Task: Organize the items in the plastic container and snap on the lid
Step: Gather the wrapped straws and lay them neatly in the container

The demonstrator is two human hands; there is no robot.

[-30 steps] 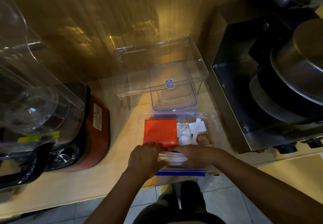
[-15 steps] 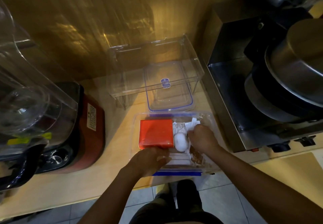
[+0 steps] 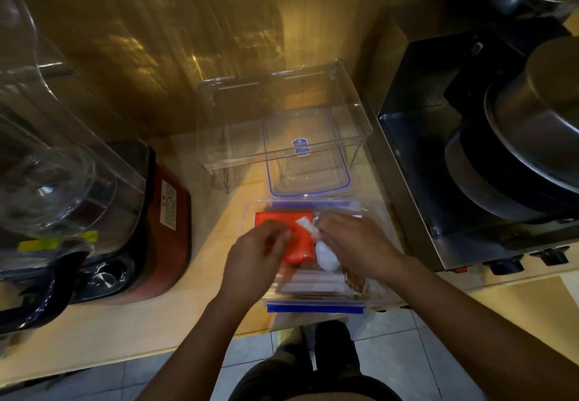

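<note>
A clear plastic container (image 3: 380, 212) with blue clips sits at the counter's front edge. Inside lie a flat red packet (image 3: 300, 244), a round white object (image 3: 326, 258), white sachets (image 3: 313, 284) and a brown sachet (image 3: 355, 281). My right hand (image 3: 351, 247) is over the container and pinches a small white sachet (image 3: 305, 223) above the red packet. Beside it, my left hand (image 3: 255, 256) hovers over the container's left part, fingers curled; whether it holds anything I cannot tell. The clear lid (image 3: 308, 162) with a blue seal lies behind the container, partly under a clear riser.
A clear acrylic riser shelf (image 3: 282, 118) stands against the wooden wall. A red and black blender base (image 3: 150, 231) with a clear jug is on the left. A steel cabinet (image 3: 416, 212) holding pots stands on the right. The tiled floor lies below the counter edge.
My right hand has lifted a small white sachet and carried it left over the red packet. My left hand has risen from the front sachets toward the red packet.
</note>
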